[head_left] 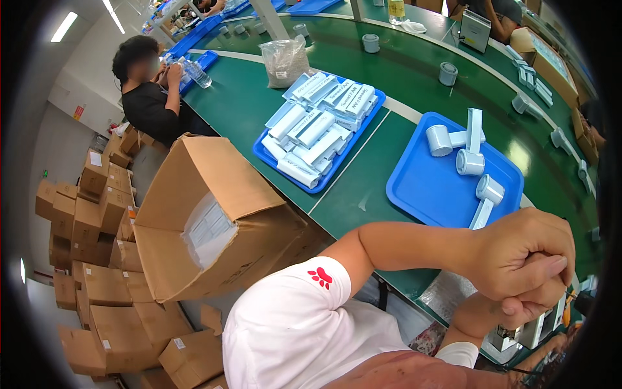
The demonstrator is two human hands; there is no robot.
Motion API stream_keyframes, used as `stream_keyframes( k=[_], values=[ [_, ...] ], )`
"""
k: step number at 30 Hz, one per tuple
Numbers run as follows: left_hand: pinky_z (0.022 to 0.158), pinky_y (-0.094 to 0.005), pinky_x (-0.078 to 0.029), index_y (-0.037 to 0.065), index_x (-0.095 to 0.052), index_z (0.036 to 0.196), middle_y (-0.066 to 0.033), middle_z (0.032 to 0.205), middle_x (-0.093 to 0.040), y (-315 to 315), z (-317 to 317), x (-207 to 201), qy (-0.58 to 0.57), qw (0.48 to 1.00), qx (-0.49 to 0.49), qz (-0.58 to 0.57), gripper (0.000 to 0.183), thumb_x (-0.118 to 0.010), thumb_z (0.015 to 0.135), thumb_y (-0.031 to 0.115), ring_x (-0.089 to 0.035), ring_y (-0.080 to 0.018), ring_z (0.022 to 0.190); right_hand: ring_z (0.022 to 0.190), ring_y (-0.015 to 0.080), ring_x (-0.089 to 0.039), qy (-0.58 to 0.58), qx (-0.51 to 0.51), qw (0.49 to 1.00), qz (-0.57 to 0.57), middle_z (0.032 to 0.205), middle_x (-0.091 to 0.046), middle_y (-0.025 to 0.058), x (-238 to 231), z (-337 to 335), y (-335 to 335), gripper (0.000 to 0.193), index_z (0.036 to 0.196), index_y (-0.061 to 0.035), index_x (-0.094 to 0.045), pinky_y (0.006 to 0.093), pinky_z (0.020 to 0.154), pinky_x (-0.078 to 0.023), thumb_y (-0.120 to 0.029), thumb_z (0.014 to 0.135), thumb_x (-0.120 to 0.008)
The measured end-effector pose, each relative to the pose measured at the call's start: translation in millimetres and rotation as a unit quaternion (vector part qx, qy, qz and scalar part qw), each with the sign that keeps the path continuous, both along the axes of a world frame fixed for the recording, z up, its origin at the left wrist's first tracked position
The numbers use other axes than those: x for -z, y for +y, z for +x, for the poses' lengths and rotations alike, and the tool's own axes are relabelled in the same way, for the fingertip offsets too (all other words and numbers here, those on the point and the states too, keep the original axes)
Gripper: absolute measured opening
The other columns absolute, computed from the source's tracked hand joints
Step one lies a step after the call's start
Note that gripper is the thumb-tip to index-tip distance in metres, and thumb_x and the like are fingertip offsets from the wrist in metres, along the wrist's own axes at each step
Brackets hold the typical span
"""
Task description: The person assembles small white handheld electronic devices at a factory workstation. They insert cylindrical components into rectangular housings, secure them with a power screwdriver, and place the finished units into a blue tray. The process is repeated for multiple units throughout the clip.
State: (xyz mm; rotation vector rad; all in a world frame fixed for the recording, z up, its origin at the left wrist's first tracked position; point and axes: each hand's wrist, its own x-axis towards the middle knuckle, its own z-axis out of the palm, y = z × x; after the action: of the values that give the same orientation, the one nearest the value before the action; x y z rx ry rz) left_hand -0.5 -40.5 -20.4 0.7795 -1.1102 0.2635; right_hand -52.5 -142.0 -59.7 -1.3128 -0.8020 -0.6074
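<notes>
My left hand (pixel 523 251) is closed, reaching in from the left with the forearm nearly level. My right hand (pixel 536 303) is just below it, fingers curled and touching it. The two hands meet at the right side, and anything between the fingers is hidden. A thin dark tip (pixel 571 294) shows just right of them, but its kind cannot be made out. Nearest behind my hands lies a blue tray (pixel 414 185) bearing several pale blue pieces, each a round head (pixel 470 162) on a flat handle. My left wrist is in front of the tray's near right corner.
A second blue tray (pixel 264 153) is piled with flat pale blue handle pieces (pixel 314 128). Beside the green table (pixel 350 207) stands an open carton (pixel 249 175) with a plastic liner. More cartons (pixel 113 285) are stacked at left. A co-worker (pixel 152 97) sits farther along; round parts (pixel 448 73) dot the curved belt.
</notes>
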Motion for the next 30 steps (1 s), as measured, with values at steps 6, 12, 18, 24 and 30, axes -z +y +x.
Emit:
stream_keyframes(
  k=[6, 12, 18, 24, 30],
  values=[
    [0.074, -0.0377, -0.053, 0.004, -0.071, 0.088, -0.0111, 0.088, -0.07, -4, 0, 2, 0.004, 1.0, -0.001, -0.005, 0.023, -0.052, 0.093, 0.016, -0.066, -0.0296, 0.081, 0.07, 0.0049, -0.053, 0.011, 0.001, 1.0, 0.014, 0.07, -0.051, -0.0137, 6, 1, -3, 0.021, 0.069, -0.0217, -0.056, 0.0248, 0.069, -0.038, -0.014, 0.059, -0.073],
    [0.072, -0.04, -0.053, 0.004, -0.069, 0.084, -0.0108, 0.082, -0.07, -7, 1, 2, 0.006, 1.0, -0.022, -0.017, 0.021, -0.052, 0.092, 0.014, -0.065, -0.031, 0.078, 0.072, 0.0017, -0.051, 0.02, -0.007, 1.0, 0.02, 0.069, -0.047, -0.0166, 9, -1, -6, 0.022, 0.066, -0.0244, -0.053, 0.0235, 0.071, -0.036, -0.014, 0.058, -0.07],
    [0.073, -0.0378, -0.053, 0.004, -0.07, 0.084, -0.0106, 0.085, -0.07, -4, 0, 0, 0.005, 1.0, -0.019, -0.009, 0.024, -0.051, 0.092, 0.016, -0.066, -0.0296, 0.08, 0.074, 0.0003, -0.05, 0.011, -0.02, 0.999, 0.027, 0.069, -0.047, -0.0171, 11, 3, -5, 0.021, 0.066, -0.0248, -0.051, 0.0229, 0.072, -0.035, -0.017, 0.059, -0.069],
    [0.073, -0.0377, -0.053, 0.004, -0.07, 0.085, -0.0104, 0.086, -0.07, -5, 1, 1, 0.004, 1.0, -0.016, -0.012, 0.024, -0.051, 0.093, 0.016, -0.066, -0.0295, 0.08, 0.074, 0.0011, -0.05, 0.009, -0.011, 0.999, 0.031, 0.07, -0.048, -0.016, 9, 2, -3, 0.02, 0.067, -0.0232, -0.051, 0.0229, 0.073, -0.035, -0.016, 0.06, -0.068],
    [0.073, -0.0376, -0.053, 0.004, -0.07, 0.087, -0.0099, 0.086, -0.071, -4, 2, 1, 0.008, 1.0, -0.009, -0.008, 0.025, -0.05, 0.095, 0.016, -0.066, -0.0292, 0.081, 0.074, 0.0019, -0.051, 0.005, -0.005, 0.999, 0.038, 0.071, -0.049, -0.0149, 11, 3, -2, 0.018, 0.068, -0.0216, -0.051, 0.0228, 0.073, -0.036, -0.016, 0.062, -0.068]
  ],
)
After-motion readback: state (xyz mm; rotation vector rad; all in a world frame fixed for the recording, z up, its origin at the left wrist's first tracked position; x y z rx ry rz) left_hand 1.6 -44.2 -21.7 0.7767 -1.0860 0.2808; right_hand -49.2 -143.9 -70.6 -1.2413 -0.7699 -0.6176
